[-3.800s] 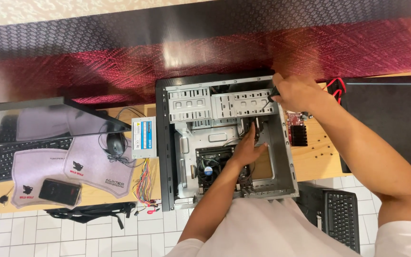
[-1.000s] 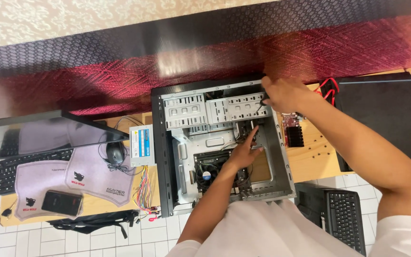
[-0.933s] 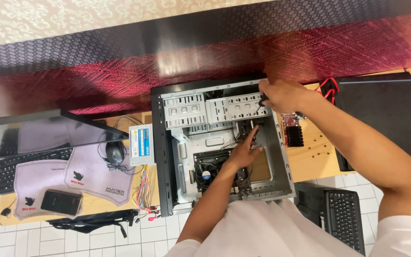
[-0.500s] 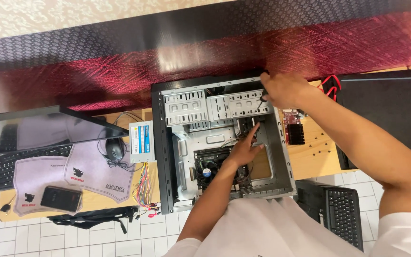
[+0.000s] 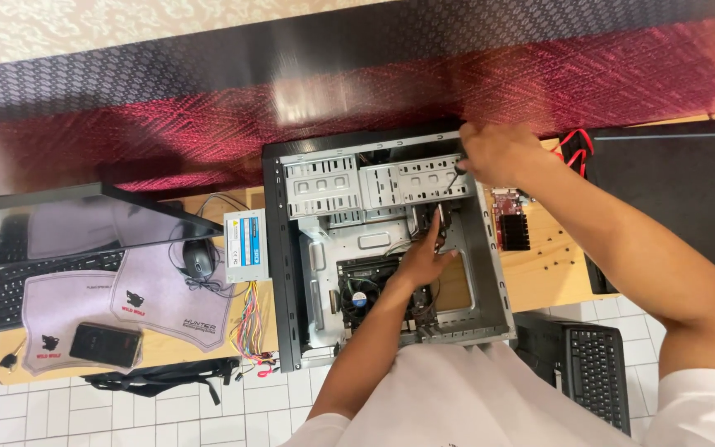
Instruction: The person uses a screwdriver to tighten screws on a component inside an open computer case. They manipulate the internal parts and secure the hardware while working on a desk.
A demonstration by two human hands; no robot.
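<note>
1. An open computer case (image 5: 386, 248) lies on its side at the centre of the frame, its open face up and its long axis running from the top of the frame to the bottom, with the drive bays (image 5: 374, 184) at the top end.
2. The left hand (image 5: 420, 263) reaches into the case's middle, fingers extended toward the dark cables below the bays; whether it grips anything cannot be told.
3. The right hand (image 5: 498, 153) curls over the case's upper right corner, fingers closed on the rim.
4. A power supply (image 5: 246, 245) with coloured wires lies just left of the case.
5. A mouse (image 5: 199, 258) rests left of that.
</note>
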